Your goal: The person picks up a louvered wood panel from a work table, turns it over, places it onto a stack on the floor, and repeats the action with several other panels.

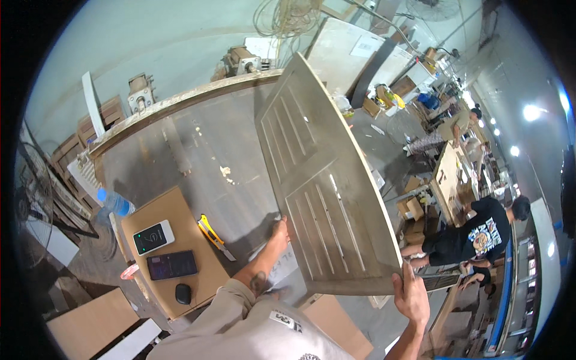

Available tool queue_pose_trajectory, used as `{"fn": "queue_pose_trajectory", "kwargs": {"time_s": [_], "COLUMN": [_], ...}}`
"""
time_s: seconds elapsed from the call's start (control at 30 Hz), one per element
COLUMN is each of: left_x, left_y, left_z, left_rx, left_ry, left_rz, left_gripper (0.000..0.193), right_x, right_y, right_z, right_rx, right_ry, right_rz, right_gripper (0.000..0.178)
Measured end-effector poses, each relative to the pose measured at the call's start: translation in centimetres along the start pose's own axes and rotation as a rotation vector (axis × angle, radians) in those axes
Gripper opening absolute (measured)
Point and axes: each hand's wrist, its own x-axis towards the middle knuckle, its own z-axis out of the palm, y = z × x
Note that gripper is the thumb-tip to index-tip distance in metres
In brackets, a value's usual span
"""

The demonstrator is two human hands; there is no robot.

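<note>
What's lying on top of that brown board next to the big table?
On the brown board lie a white phone, a dark phone and a small black mouse. A yellow cutter lies beside its edge. What is under the board is covered.

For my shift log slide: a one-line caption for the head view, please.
Both hands, left hand and right hand, hold a grey slatted panel tilted above the workbench, beside a yellow utility knife.

Matt, pale bare-wood slatted door panel [321,180], dusty grey matt worktable [204,144], brown cardboard sheet [180,234]
</note>
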Motion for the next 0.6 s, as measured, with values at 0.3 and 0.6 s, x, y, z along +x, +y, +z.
{"fn": "queue_pose_trajectory", "kwargs": {"time_s": [0.3, 0.6], "left_x": [-3.4, -6.9], "left_y": [1.6, 0.1], "left_z": [4.4, 8.3], "left_rx": [-0.233, 0.088], "left_ry": [-0.158, -0.565], "left_rz": [-0.069, 0.274], "left_gripper": [0.06, 0.063], "right_x": [-2.8, -15.0], "right_y": [-2.9, 3.4], "right_z": [1.4, 0.3], "right_rx": [0.075, 0.206], "right_ry": [0.211, 0.603], "right_rz": [0.194, 0.274], "right_gripper": [0.047, 0.053]}}
